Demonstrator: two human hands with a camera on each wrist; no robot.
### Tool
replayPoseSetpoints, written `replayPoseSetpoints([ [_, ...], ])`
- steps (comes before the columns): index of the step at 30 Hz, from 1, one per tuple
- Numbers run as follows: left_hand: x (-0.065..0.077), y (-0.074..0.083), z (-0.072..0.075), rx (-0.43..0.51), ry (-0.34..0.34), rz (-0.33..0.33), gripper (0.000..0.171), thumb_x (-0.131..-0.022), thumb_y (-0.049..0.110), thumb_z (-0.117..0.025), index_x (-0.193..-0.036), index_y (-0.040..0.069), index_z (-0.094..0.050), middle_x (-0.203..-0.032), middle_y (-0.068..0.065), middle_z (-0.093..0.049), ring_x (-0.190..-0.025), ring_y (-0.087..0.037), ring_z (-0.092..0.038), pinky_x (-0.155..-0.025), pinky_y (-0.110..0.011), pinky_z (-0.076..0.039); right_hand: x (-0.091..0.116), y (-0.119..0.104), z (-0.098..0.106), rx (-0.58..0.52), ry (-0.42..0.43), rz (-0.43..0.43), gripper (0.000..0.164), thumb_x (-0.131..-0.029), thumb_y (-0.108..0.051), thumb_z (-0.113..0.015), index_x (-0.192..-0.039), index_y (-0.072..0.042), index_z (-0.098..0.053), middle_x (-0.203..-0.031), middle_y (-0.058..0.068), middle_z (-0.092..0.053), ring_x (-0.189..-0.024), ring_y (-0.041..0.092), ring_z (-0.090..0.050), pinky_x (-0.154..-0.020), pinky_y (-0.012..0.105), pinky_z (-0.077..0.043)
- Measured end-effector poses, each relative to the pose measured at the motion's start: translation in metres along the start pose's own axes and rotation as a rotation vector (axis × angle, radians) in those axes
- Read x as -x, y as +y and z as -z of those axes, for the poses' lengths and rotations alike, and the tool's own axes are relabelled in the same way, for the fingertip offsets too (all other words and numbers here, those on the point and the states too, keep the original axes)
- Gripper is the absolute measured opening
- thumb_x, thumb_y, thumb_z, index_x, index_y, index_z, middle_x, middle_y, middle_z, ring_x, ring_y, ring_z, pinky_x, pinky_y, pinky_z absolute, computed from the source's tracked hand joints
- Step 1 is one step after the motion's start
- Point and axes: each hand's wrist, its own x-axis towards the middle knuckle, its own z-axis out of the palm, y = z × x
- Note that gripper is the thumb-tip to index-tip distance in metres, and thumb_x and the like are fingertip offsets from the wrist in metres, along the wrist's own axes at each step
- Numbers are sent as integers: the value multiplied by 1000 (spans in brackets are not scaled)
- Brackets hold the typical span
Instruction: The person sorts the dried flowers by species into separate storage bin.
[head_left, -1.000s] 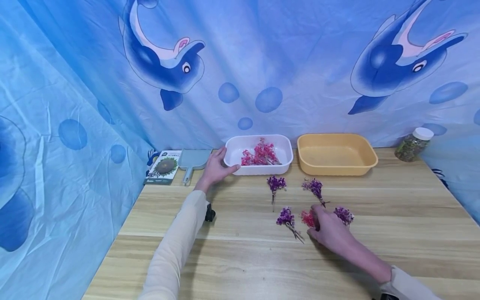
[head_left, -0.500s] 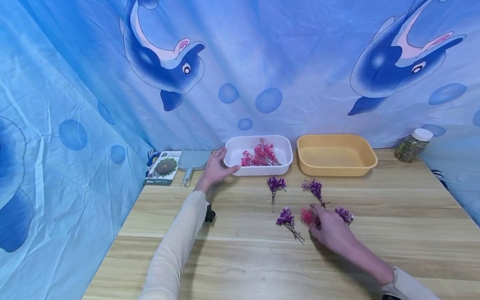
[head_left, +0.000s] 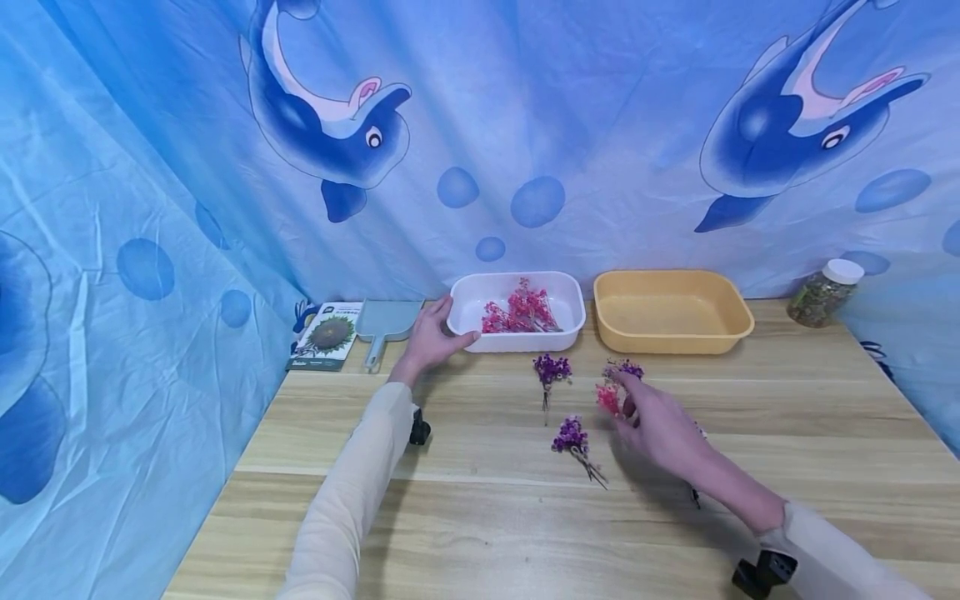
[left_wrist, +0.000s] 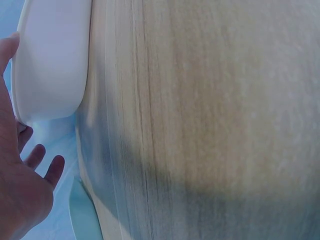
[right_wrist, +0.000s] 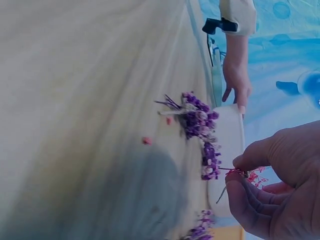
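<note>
My left hand (head_left: 432,337) holds the left end of a white plastic basin (head_left: 517,342), thumb at the front rim; in the left wrist view its other fingers spread beside the end wall. Pink dried flowers (head_left: 528,307) lie inside that basin. Between thumb and fingertips, my right hand (head_left: 666,429) pinches a sprig of pink dried flowers (head_left: 608,399) above the table; its thin stem shows in the right wrist view. Purple dried flower bunches lie around it: one (head_left: 551,368) before the basin, one (head_left: 572,435) nearer me, one (head_left: 626,367) partly behind the hand, another mostly hidden under it.
A yellow basin (head_left: 667,342) stands right of the white one. At the back right is a lidded jar (head_left: 823,293). A grey-blue dustpan (head_left: 387,320) and a sunflower packet (head_left: 327,335) lie at the left. Small pink bits (right_wrist: 146,140) dot the wooden table (head_left: 480,533).
My right hand has picked the pink sprig up from among the purple bunches and moved it slightly up and away from me. The left hand stays at the white basin.
</note>
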Motion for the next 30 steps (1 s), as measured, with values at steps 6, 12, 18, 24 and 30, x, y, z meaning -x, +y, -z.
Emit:
replayPoseSetpoints([
  [6, 0, -2, 0, -4, 3, -8, 99, -82, 53, -75, -154, 1, -32, -160, -15, -30, -146, -37, -24, -119, -52, -16, -22, 0, 4, 22, 9, 44, 69, -75, 6, -80, -136, 11, -47, -85, 10, -66, -60, 10, -56, -49, 20, -49],
  [12, 0, -1, 0, 6, 4, -16, 100, -82, 53, -75, -154, -1, -32, -160, -17, -30, -146, -37, -24, -119, -53, -14, -46, -2, 9, 28, -18, 42, 71, -77, 2, -80, -138, 11, -44, -79, 7, -67, -57, 11, -56, -50, 24, -50],
  [18, 2, 1, 1, 19, 11, -18, 99, -81, 51, -77, -153, -1, -32, -160, -17, -30, -146, -37, -24, -118, -54, -16, -75, -11, 11, 27, -27, 73, 69, -79, 0, -79, -138, 9, -46, -81, 6, -67, -65, 16, -61, -56, 29, -55],
  [24, 1, 1, 2, 17, 13, -18, 98, -82, 51, -77, -153, -1, -33, -159, -16, -31, -145, -36, -26, -117, -53, -20, -105, -26, 8, -4, -63, 48, 70, -83, -4, -78, -141, 10, -43, -84, 8, -69, -67, 18, -64, -64, 35, -58],
  [30, 1, 1, 2, 22, 15, -17, 97, -82, 50, -77, -153, -1, -33, -159, -15, -32, -145, -35, -26, -117, -52, -22, -137, -41, -2, 17, -107, 12, 75, -85, -8, -75, -148, 7, -37, -82, 5, -67, -62, 16, -61, -64, 37, -56],
])
